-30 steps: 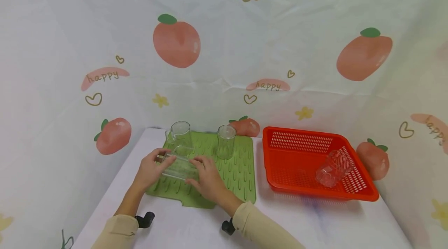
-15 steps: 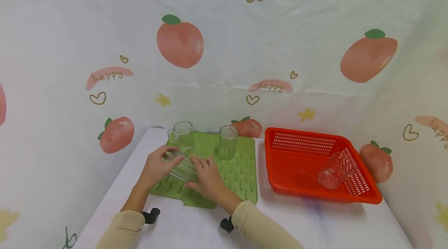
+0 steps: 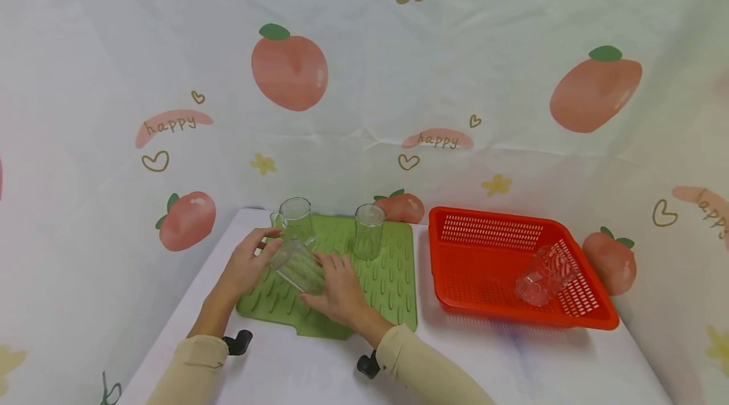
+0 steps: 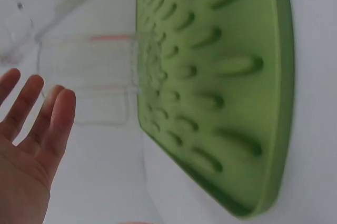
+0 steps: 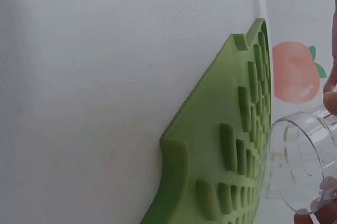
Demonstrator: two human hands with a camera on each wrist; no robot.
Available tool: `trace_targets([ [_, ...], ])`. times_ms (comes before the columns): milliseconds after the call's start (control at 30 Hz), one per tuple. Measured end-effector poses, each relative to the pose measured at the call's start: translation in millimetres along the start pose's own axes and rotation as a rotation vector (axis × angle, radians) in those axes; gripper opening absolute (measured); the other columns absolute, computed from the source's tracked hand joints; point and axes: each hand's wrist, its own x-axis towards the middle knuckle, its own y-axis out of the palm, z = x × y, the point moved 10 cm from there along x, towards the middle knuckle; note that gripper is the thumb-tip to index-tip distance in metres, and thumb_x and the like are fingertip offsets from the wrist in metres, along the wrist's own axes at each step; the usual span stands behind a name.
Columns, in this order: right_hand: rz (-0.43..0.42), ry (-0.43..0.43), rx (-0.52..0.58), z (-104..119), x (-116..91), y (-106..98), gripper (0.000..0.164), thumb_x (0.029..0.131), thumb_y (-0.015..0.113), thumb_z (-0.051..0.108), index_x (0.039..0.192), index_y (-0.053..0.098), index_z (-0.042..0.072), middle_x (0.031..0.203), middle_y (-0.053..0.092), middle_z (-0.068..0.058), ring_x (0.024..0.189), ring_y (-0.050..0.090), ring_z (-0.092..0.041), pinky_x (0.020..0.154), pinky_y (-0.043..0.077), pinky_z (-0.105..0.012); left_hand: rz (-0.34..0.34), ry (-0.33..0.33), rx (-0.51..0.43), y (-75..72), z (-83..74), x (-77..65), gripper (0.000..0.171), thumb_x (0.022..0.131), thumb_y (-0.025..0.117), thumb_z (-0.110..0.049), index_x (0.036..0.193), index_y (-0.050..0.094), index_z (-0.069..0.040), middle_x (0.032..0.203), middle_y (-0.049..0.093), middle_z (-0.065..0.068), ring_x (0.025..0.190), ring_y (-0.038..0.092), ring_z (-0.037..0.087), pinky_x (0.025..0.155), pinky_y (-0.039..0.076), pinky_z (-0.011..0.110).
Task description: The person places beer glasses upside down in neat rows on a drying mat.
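A clear drinking glass lies tilted in the air over the green ridged drying mat. My right hand grips it at its right end. In the right wrist view the round rim of the glass faces the camera side, with fingertips at the frame's edge. My left hand is beside the glass's left end. The left wrist view shows this hand with fingers extended, and a blurred clear glass beyond them. Whether the held glass has a handle, I cannot tell.
At the mat's back left stands a clear glass mug with a handle. A straight glass is upright at the back. On the right, a red plastic basket has clear glassware lying in its right part. A patterned cloth hangs behind.
The held glass has turned, its left end higher and its right end lower. My left hand has shifted from holding its left end to beside it. The right hand stays on the glass.
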Motion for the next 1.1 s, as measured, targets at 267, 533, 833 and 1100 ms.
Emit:
trace_targets([
  [267,0.014,0.035,0.063,-3,0,4,0.087,0.077,0.086,0.049,0.146,0.046,0.015,0.128,0.063,-0.001,0.105,0.053,-0.014,0.085,0.049,-0.025,-0.055,-0.133,0.083,-12.7,46.7,2.2,0.051,0.107,0.048,-0.045,0.141,0.057,-0.008,0.138,0.061,0.017,0.116,0.061,0.035,0.093,0.051,0.051],
  [533,0.043,0.093,0.118,-11,1,10,0.082,0.078,0.085,0.047,0.144,0.049,0.013,0.130,0.063,0.000,0.108,0.055,-0.014,0.087,0.051,-0.026,0.014,-0.245,0.170,-7.2,84.2,-0.5,0.051,0.106,0.051,-0.036,0.142,0.055,0.001,0.144,0.052,0.030,0.136,0.041,0.052,0.113,0.032,0.064],
  [833,0.115,0.177,0.232,-17,1,26,0.085,0.081,0.085,0.043,0.145,0.043,0.007,0.133,0.061,-0.007,0.123,0.060,-0.022,0.103,0.054,-0.039,0.147,-0.314,0.267,11.7,104.9,-0.1,0.049,0.106,0.047,-0.029,0.148,0.050,-0.003,0.160,0.033,0.030,0.148,0.017,0.060,0.117,0.016,0.074],
  [1100,0.177,0.173,0.386,-15,9,43,0.090,0.080,0.088,0.038,0.149,0.038,0.009,0.134,0.062,-0.007,0.121,0.064,-0.019,0.101,0.056,-0.034,0.281,-0.418,0.262,23.9,121.9,-9.7,0.050,0.108,0.039,-0.028,0.157,0.040,-0.016,0.169,0.012,0.025,0.150,-0.008,0.064,0.113,-0.007,0.082],
])
